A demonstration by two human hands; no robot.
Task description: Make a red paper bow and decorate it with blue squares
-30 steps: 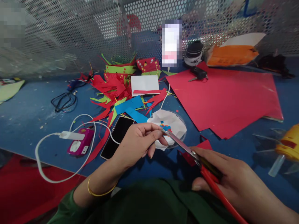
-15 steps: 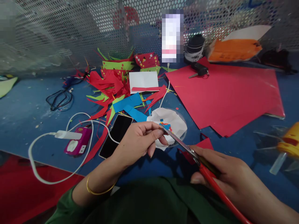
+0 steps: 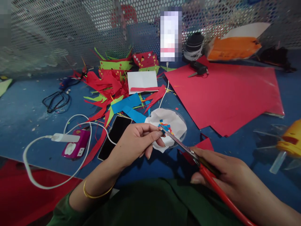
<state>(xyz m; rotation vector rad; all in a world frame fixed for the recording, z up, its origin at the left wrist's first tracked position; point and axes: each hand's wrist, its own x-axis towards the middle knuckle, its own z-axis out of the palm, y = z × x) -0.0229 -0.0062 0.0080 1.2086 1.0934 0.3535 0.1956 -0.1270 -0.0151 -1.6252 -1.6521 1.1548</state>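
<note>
My left hand (image 3: 141,139) is closed in a pinch on a small blue paper strip (image 3: 162,131), mostly hidden by the fingertips. In my right hand (image 3: 218,166) are scissors (image 3: 180,143) with red handles, their blade tips at the left fingertips beside the strip. Beneath the tips, a round clear dish (image 3: 184,138) lined with crumpled white paper (image 3: 177,122) bears small blue, red and orange paper bits (image 3: 167,127). A red paper scrap (image 3: 205,145) lies just beyond the scissors' pivot.
Large red sheets (image 3: 230,94) with a key (image 3: 199,68) lie at the right. Red and green scraps (image 3: 110,83) and blue strips (image 3: 127,103) spread left of centre. A black phone (image 3: 114,135), a purple adapter (image 3: 76,144) with a looped white cable and a yellow glue gun (image 3: 291,139) flank my hands.
The view has shifted slightly, so most things sit a little farther left. Both hands keep nearly the same pose, with the scissor tips still at the left fingertips.
</note>
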